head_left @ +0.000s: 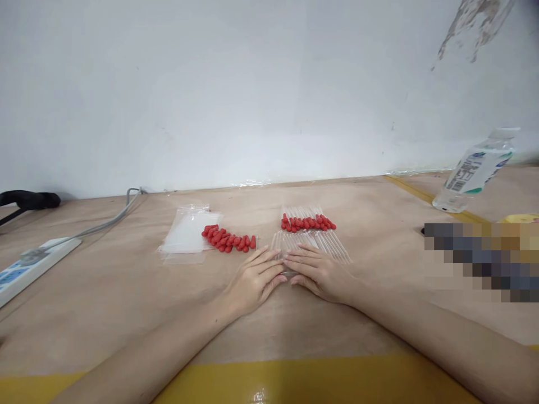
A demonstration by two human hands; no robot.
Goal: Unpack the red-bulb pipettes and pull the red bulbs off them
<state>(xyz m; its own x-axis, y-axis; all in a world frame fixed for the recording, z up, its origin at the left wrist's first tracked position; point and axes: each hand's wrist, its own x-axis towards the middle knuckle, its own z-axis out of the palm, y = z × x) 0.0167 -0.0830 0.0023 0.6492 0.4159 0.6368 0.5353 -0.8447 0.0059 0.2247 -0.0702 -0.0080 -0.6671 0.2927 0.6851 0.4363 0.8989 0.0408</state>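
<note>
My left hand (255, 279) lies palm down with its fingers stretched out, the tips touching the near part of some clear thin tubes (332, 247). From the other side, my right hand (322, 273) rests flat over the same tubes, its fingertips meeting those of the left. Something clear and shiny shows between the two hands; I cannot tell what it is. Just beyond, a row of droppers (309, 223) has red bulbs towards me and clear stems pointing away. A pile of loose red rubber bulbs (229, 239) lies left of the tubes.
Clear plastic bags (185, 233) lie stacked behind the red bulbs. A white power strip (37, 264) with a grey cable is at the left, near a black object (31, 199). A water bottle (475, 171) stands at the back right, beside a blurred-out patch. A wall closes off the back.
</note>
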